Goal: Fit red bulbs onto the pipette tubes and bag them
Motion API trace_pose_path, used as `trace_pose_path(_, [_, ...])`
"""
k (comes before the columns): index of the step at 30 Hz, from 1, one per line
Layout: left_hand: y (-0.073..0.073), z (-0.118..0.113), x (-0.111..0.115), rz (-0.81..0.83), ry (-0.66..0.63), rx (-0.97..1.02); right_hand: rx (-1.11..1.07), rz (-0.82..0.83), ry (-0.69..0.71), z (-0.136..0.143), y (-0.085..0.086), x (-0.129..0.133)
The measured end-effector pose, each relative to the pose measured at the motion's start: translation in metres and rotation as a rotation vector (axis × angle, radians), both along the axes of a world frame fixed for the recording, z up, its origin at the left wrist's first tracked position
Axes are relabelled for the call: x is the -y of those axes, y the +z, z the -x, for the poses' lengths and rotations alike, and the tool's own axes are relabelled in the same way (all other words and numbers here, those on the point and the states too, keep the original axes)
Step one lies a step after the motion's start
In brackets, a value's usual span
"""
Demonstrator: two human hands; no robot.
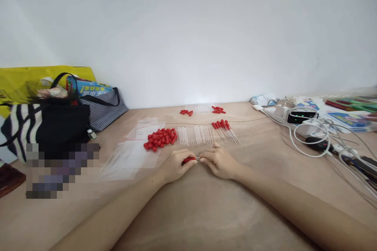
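Note:
My left hand (178, 164) is closed around a red rubber bulb (190, 159). Opposite it, my right hand (217, 161) pinches a thin clear dropper tube (198, 158), whose end meets the bulb between the two hands. Beyond my left hand lies a pile of loose red bulbs (160, 138). A row of clear dropper tubes (194, 136) is laid side by side just past my fingers. To its right rest several droppers with red bulbs fitted (226, 130). Most of the held tube is hidden by my right fingers.
Clear zip bags (126, 160) lie at left, near a black-and-white bag (55, 129) and a striped bag (101, 109). Small red bulbs (186, 112) and more red pieces (218, 109) sit near the wall. A power strip (275, 115) with tangled white cables (297, 147) occupies the right.

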State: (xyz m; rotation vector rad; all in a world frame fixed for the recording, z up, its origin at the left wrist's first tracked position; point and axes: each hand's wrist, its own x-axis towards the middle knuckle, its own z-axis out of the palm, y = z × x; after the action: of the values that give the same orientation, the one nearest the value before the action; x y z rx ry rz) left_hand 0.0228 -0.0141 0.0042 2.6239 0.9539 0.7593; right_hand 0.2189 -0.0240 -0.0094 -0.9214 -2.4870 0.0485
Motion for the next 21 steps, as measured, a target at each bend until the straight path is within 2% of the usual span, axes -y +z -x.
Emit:
trace_pose_path(8, [-0.001,0.001,-0.005,-0.002,-0.027,0.065,0.118,-0.165,-0.070,-0.008,0.004,0.004])
trace_pose_path(11, [-0.002,0.004,-0.006,0.007,0.076,0.077,0.112,-0.160,-0.128,-0.013,0.002,-0.001])
trace_pose_path(14, [-0.002,0.006,-0.007,0.048,0.203,0.039,-0.019,-0.119,-0.328,-0.028,-0.002,-0.017])
trace_pose_path(18, [-0.002,0.006,-0.009,0.085,0.147,-0.035,-0.199,-0.035,-0.697,-0.047,-0.004,-0.046])
trace_pose_path(21, [-0.003,0.006,-0.010,0.075,0.123,-0.035,-0.182,0.034,-0.890,-0.049,-0.003,-0.061])
